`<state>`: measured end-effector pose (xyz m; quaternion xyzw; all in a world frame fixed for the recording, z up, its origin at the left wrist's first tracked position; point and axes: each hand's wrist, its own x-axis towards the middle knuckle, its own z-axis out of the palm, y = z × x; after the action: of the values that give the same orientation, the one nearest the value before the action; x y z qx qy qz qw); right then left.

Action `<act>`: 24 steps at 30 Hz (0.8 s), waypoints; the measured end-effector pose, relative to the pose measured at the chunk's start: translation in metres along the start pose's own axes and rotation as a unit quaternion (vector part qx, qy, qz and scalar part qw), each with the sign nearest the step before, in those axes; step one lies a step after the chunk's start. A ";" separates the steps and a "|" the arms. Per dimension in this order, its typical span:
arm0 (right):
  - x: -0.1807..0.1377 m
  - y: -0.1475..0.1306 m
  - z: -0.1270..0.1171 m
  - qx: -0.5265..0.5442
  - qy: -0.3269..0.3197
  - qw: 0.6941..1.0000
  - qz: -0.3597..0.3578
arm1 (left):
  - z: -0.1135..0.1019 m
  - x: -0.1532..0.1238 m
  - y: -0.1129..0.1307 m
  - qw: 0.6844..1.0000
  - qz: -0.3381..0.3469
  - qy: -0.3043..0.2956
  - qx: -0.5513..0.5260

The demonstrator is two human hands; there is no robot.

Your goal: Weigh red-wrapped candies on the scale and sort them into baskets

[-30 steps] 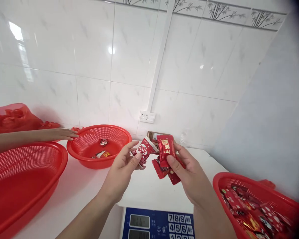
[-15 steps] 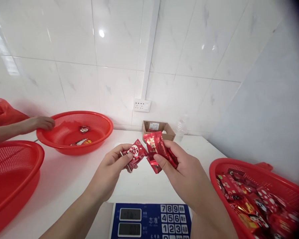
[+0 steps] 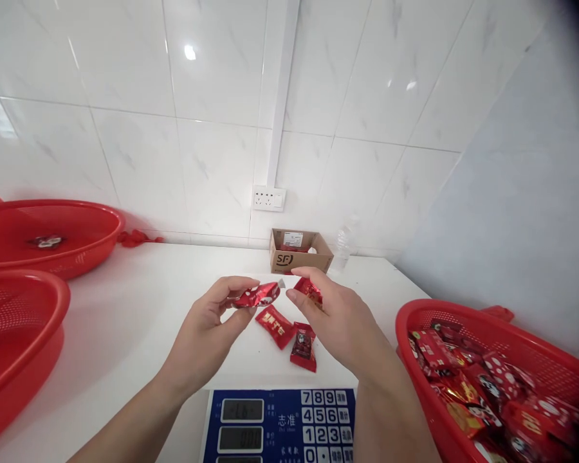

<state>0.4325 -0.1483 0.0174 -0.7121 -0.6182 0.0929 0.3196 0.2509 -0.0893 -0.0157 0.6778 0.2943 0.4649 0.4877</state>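
My left hand (image 3: 207, 331) pinches a shiny red snack packet (image 3: 263, 294) by its end, holding it roughly level above a white surface. Opposite it, my right hand (image 3: 340, 321) is closed around another red packet (image 3: 309, 292), partly covered by the fingers. Two small packets lie below and between my hands: a red one with gold lettering (image 3: 275, 326) and a darker red one (image 3: 303, 347). Just in front of me is a blue scale panel (image 3: 280, 427) with number keys and grey displays.
A red basket (image 3: 408, 321) full of packets stands at right. Two more red baskets are at left, the far one (image 3: 96, 251) holding a packet, the near one (image 3: 29, 283) cut off by the frame. Against the tiled wall are a cardboard box (image 3: 302, 260) and a clear plastic bottle (image 3: 342, 247).
Two packets have left my right hand and now lie on the white surface. The far left basket sits further left in view, and the other person's hand is out of sight.
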 end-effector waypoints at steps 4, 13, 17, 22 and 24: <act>-0.005 -0.004 -0.001 0.187 -0.033 0.982 -0.024 | -0.001 -0.007 -0.004 0.980 0.165 0.018 0.109; -0.016 -0.016 0.001 0.364 -0.139 0.921 0.000 | -0.003 -0.020 -0.003 0.904 0.367 -0.015 0.221; -0.024 -0.023 -0.004 0.374 -0.079 0.924 0.019 | -0.003 -0.023 0.006 0.975 0.206 -0.037 0.072; -0.030 -0.029 -0.002 0.365 -0.053 0.929 -0.015 | -0.007 -0.020 0.017 0.996 0.038 -0.077 -0.019; -0.030 -0.029 0.000 0.370 -0.056 0.927 -0.024 | -0.008 -0.018 0.021 0.990 0.026 -0.132 -0.044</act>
<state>0.4017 -0.1751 0.0263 -0.5222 -0.5737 0.3471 0.5270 0.2356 -0.1094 -0.0018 0.7183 0.1889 0.3964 0.5397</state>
